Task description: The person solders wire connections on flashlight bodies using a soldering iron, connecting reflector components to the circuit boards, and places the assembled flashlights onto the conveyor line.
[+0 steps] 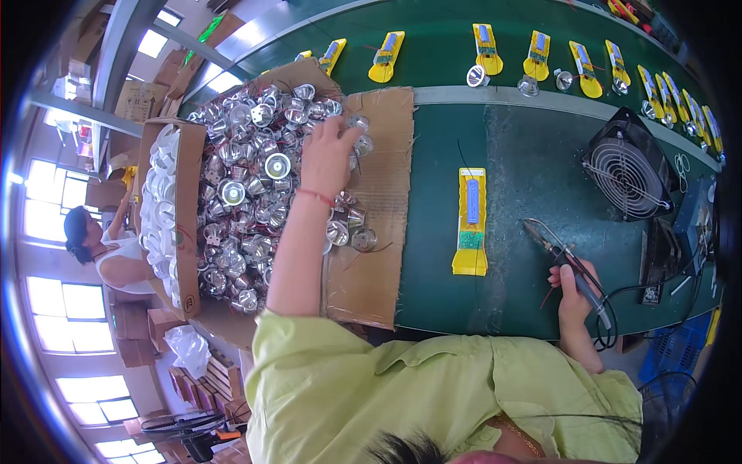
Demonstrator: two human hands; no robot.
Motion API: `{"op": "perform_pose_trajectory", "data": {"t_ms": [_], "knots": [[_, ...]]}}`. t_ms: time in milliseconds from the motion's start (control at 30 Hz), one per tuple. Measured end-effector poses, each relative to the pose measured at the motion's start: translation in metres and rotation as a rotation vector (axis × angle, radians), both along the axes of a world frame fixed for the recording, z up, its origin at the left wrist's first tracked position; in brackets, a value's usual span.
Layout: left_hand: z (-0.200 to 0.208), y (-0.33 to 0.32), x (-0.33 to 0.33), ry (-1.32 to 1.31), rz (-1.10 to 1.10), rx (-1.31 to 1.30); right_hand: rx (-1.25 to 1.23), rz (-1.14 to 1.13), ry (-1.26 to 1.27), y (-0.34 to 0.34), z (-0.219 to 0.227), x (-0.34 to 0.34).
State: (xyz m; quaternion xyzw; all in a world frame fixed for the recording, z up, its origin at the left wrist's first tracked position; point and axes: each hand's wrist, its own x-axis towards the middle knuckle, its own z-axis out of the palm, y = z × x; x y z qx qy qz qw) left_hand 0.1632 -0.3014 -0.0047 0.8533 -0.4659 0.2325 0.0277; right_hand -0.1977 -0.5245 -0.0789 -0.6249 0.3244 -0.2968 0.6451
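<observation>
L hand over silver cups, R hand on iron, yellow housing btwn

Green bench (433,290) takes up most of the work area. On its L side, a big heap of silver cups (251,185), w/ thin wires showing among them; brown cardboard sheet (380,174) lies along the heap's R edge, a few loose cups on it. Carton (190,232) of white parts (161,209) stands just L of the heap. Black fan (627,178) sits far R on the bench. Row of yellow housings (487,62) runs along the far side, several w/ a cup next to them.

L hand (328,158) is palm-down over the heap's far R part, fingers bent & slightly apart, tips by a small cup (359,122) at the edge; can't tell if they pinch it. Red band (315,196) on that wrist.

R hand (574,292) is wrapped round the handle of a soldering iron (596,300), tip angled up-L, apart from the nearest housing.

That single yellow housing (469,264) lies lengthwise on the bench btwn the hands: R of L hand & closer to the person, L of R hand & a bit farther out. Neither hand touches it. In it: blue cell (472,201), then smaller green board (469,239).
</observation>
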Motion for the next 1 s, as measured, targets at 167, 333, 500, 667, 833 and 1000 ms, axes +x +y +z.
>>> {"op": "perform_pose_trajectory", "data": {"t_ms": [167, 333, 500, 667, 833, 1000], "knots": [[-0.003, 0.007, 0.016, 0.273, 0.016, -0.12, -0.031, 0.014, -0.03, -0.001, -0.002, -0.007], [0.034, -0.013, -0.072, 1.08, 0.196, -0.558, 0.0, 0.023, -0.005, 0.007, 0.013, -0.012], [-0.014, -0.013, -0.174, 1.425, 0.299, -0.436, -0.106, 0.303, -0.013, 0.026, 0.031, 0.016], [-0.043, -0.027, -0.196, 1.201, 0.137, -0.569, -0.233, 0.357, -0.013, 0.033, 0.02, 0.02], [-0.042, -0.033, -0.193, 1.219, 0.152, -0.444, -0.136, 0.312, -0.033, 0.037, 0.017, 0.022], [-0.042, -0.034, -0.191, 1.228, 0.178, -0.387, -0.071, 0.32, -0.044, 0.04, 0.014, 0.024]]}}
